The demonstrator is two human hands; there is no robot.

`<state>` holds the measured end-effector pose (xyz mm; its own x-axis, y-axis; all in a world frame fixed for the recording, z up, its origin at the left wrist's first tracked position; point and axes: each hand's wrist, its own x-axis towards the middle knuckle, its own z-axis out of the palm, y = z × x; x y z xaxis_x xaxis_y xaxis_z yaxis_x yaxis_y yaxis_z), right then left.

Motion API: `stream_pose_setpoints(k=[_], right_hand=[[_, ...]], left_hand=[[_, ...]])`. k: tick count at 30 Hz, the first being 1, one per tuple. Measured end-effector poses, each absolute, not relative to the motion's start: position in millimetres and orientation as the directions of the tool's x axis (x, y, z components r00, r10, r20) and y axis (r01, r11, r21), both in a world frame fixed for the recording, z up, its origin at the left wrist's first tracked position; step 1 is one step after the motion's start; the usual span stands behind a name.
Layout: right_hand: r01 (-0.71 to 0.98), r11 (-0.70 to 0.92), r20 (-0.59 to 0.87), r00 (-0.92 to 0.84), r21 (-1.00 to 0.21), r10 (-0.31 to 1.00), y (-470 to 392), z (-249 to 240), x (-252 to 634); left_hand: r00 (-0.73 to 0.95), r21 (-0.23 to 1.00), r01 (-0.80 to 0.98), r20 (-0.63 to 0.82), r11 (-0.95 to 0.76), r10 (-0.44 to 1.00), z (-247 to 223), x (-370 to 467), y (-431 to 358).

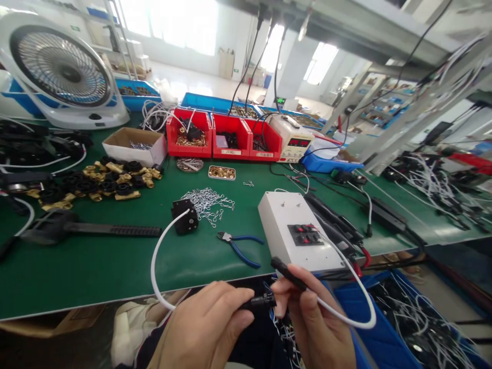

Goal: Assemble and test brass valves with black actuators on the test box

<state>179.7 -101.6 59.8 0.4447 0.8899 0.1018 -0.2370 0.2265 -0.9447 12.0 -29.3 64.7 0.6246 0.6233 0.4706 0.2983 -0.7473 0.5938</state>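
My left hand (209,323) is closed around a black cable connector (262,301) whose threaded end points right. A white cable (156,261) runs from this hand up to a small black box (184,217) on the bench. My right hand (317,320) grips a second black connector (288,272), tilted up to the left. Its white cable (369,307) loops round to the red and black terminals (306,235) of a white box (284,210). Right fingertips are at the end of the left connector; whether they touch it I cannot tell. The two connectors are apart.
Blue-handled cutters (244,245), a pile of metal clips (209,202) and a black mallet (92,229) lie on the green bench (115,277). Brass fittings (96,184) are at left. Behind stand red bins (230,151), a power supply (294,141) and a fan (65,72).
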Motion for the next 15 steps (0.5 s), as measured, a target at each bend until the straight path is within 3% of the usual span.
stream_pose_setpoints(k=[3,10,15], right_hand=[[-0.189,0.265,0.153,0.461,-0.945,0.874,-105,58,190],[-0.29,0.201,0.062,0.425,-0.936,0.903,-108,65,181],[-0.206,0.194,0.102,0.389,-0.959,0.916,-107,62,191]], left_hand=[[0.609,0.624,0.313,0.447,-0.716,0.656,64,10,-31],[0.53,0.563,0.404,0.498,-0.721,0.686,67,11,-31],[0.544,0.647,0.453,0.344,-0.613,0.765,67,9,-33]])
